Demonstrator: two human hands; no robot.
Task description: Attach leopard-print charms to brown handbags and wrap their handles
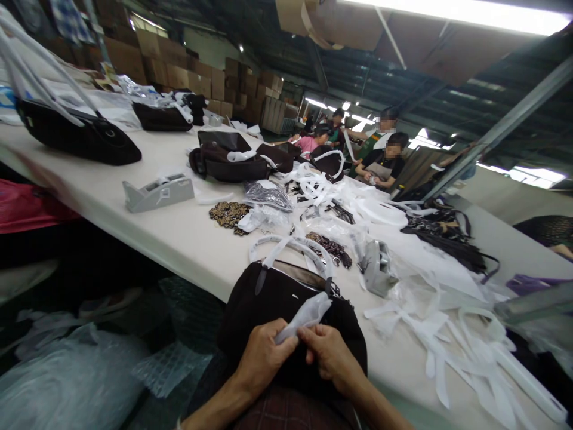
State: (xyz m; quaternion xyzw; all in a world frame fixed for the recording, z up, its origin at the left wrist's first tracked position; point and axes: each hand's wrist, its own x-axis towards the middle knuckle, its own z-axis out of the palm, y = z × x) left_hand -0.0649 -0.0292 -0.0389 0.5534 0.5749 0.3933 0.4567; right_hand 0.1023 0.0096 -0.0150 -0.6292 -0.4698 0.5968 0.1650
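Observation:
A dark handbag leans on the table's near edge in front of me, its two handles wrapped in white material and standing up. Over the bag's front, my left hand is closed on the lower end of a crumpled white wrap. My right hand pinches the same wrap just to the right, its fingers curled and close to my left thumb. The upper end of the wrap reaches toward the base of the right handle. Whether it covers something inside cannot be seen.
Grey tape dispensers stand left and right on the table. Chains, white strips and more dark bags lie about. Bubble wrap is below left. People work at the far end.

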